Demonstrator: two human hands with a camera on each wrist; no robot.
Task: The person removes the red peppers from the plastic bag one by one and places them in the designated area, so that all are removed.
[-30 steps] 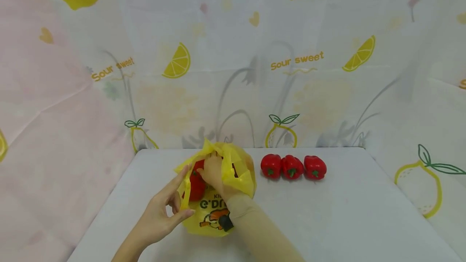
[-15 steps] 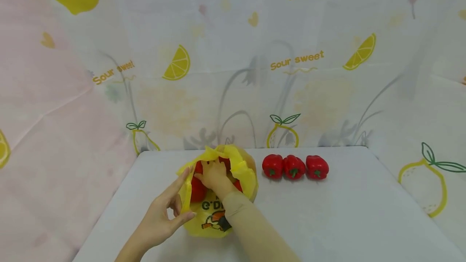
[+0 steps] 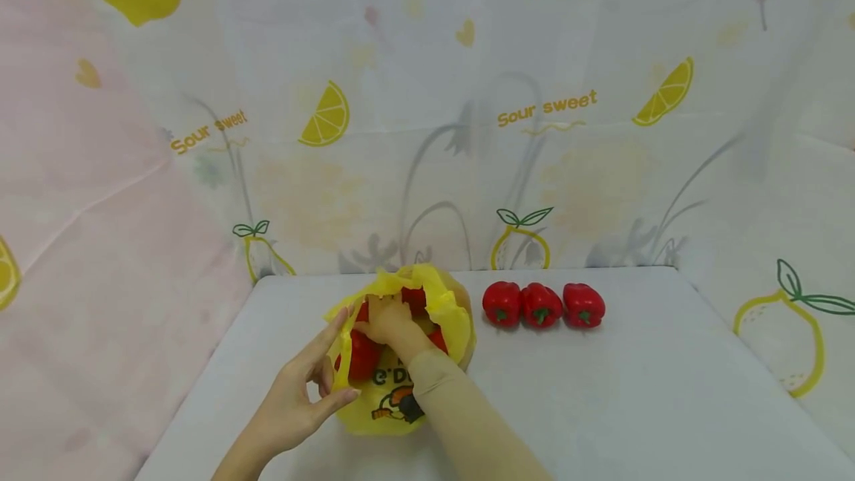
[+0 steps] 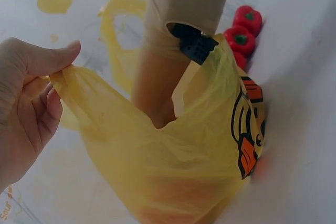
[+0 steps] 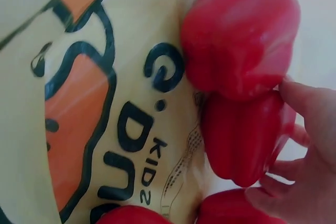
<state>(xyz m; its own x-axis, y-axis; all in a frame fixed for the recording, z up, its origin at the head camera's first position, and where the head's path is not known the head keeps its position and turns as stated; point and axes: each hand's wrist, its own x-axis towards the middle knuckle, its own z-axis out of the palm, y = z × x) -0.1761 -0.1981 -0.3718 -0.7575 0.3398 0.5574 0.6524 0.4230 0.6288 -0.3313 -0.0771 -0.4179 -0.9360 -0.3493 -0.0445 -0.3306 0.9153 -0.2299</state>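
Observation:
A yellow plastic bag (image 3: pixel 450 310) with a cartoon print stands on the white table, its mouth spread wide. My left hand (image 4: pixel 31 93) pinches the bag's edge between thumb and fingers, drawing it to the left. Down inside the bag is my right hand (image 3: pixel 392 324), among several red bell peppers. In the right wrist view, the fingers and thumb of my right hand (image 5: pixel 310 150) curl round the end of one bell pepper (image 5: pixel 239 140). Another bell pepper (image 5: pixel 241 35) touches it, and two more show along the lower edge, partly cut off.
Three red bell peppers (image 3: pixel 542 306) sit in a row on the white table (image 3: pixel 634 384), right of the bag. Behind the table hangs a cloth (image 3: pixel 427 95) printed with lemons. A dark device (image 4: pixel 197 45) shows at the right sleeve's cuff.
The bag's mouth has opened wider, and more red shows inside around my right hand. That hand has shifted slightly down within the bag. My left hand keeps its hold on the edge.

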